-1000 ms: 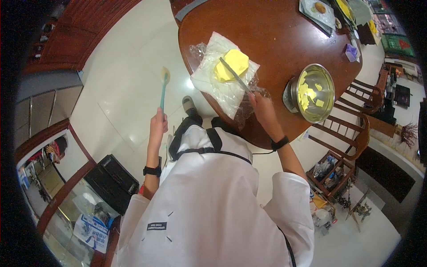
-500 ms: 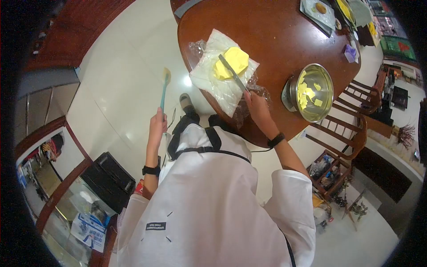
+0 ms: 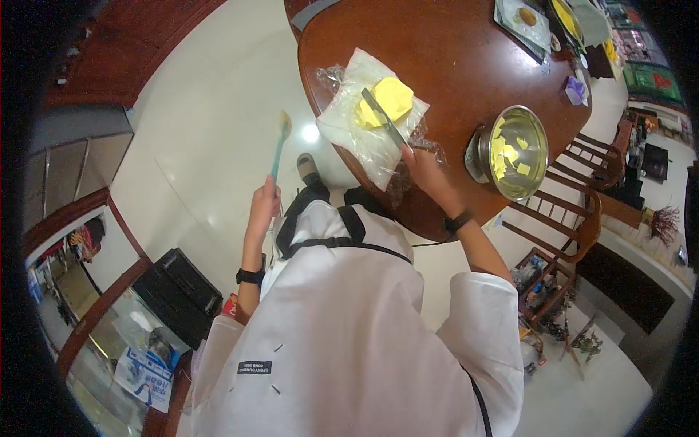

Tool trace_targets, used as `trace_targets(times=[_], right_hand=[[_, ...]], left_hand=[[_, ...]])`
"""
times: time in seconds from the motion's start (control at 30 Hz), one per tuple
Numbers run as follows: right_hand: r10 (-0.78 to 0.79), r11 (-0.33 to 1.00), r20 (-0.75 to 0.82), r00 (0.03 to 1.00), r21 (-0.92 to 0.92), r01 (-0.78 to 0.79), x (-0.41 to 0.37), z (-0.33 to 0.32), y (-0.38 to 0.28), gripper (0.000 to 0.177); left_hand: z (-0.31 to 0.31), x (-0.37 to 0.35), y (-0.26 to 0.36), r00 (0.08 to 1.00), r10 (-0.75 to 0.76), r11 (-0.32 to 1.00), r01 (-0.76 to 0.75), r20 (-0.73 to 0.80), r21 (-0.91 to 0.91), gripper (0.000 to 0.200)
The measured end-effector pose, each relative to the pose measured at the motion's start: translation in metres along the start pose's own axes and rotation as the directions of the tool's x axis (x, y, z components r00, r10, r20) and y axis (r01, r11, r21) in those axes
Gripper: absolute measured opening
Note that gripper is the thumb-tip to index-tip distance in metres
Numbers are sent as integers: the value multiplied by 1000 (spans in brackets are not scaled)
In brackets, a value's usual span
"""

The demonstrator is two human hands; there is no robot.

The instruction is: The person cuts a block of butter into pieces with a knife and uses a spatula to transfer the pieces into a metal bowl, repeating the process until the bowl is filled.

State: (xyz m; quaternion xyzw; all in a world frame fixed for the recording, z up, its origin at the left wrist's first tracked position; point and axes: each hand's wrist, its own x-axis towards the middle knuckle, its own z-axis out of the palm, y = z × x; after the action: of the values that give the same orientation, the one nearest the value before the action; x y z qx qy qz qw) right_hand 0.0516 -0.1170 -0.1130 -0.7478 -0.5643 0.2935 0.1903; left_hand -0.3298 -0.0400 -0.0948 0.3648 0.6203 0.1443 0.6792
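Observation:
My left hand (image 3: pixel 265 206) is closed round the handle of a spatula (image 3: pixel 279 148) with a pale tip, held up over the floor beside the table. A knife (image 3: pixel 388 122) is gripped in my right hand (image 3: pixel 426 172), its blade lying across a yellow block (image 3: pixel 393 99). Under the block lies a white wrapper (image 3: pixel 348 138) with clear plastic film around it, at the table's near left edge. To the right, a steel bowl (image 3: pixel 539 151) holds several yellow pieces (image 3: pixel 502 154) and stands on a small scale (image 3: pixel 473 157).
The round wooden table (image 3: pixel 437 44) carries trays (image 3: pixel 526 25) at its far right and a purple item (image 3: pixel 575 90) near the right edge. Wooden chairs (image 3: pixel 564 211) stand at the right. A black case (image 3: pixel 178 295) is at the lower left.
The spatula and my left hand have shifted slightly right. The table and the things on it appear slightly further right in the view. The knife still rests across the yellow block.

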Motion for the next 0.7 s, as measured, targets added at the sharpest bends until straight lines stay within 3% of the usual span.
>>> trace_targets(times=[0.13, 0.17, 0.2, 0.23, 0.33, 0.37, 0.4, 0.43, 0.5, 0.53, 0.6, 0.7], right_hand=[[36, 986, 101, 994, 161, -53, 3, -26, -8, 52], [221, 832, 354, 909, 417, -365, 3, -39, -15, 53], [282, 533, 624, 729, 530, -660, 0, -49, -22, 54], [280, 532, 618, 735, 537, -654, -5, -56, -32, 54], [329, 578, 472, 818, 584, -569, -23, -62, -48, 53], [211, 746, 246, 946, 585, -319, -30, -63, -44, 53], [52, 862, 20, 998, 505, -55, -36, -66, -43, 52], [63, 860, -4, 998, 507, -52, -43, -72, -44, 52], [471, 627, 134, 872, 645, -437, -57, -94, -56, 50], [486, 618, 111, 867, 658, -431, -64, -96, -51, 50], [497, 730, -122, 859, 594, -338, -80, -100, -40, 49], [514, 791, -291, 807, 524, -315, -102, -112, -28, 49]], left_hand=[[0, -3, 8, 1000, 10, 1000, -10, 20, 18, 50], [0, -3, 13, 999, 7, 1000, -8, 34, 16, 50], [-1, -5, 18, 999, 14, 1000, -15, 36, 23, 50], [0, -8, 24, 997, 36, 999, -37, 65, 16, 50], [4, -23, 51, 985, 113, 993, -117, 130, 21, 50], [9, -28, 62, 973, 159, 986, -165, 164, 21, 51], [15, -36, 76, 968, 170, 983, -179, 182, 34, 51], [24, -46, 90, 953, 192, 977, -207, 236, 42, 51], [48, -63, 118, 923, 217, 967, -248, 317, 61, 51], [64, -72, 130, 906, 192, 971, -231, 378, 62, 51], [95, -82, 144, 872, 162, 972, -222, 462, 79, 51], [140, -90, 157, 717, -48, 999, 22, 695, 47, 48]])
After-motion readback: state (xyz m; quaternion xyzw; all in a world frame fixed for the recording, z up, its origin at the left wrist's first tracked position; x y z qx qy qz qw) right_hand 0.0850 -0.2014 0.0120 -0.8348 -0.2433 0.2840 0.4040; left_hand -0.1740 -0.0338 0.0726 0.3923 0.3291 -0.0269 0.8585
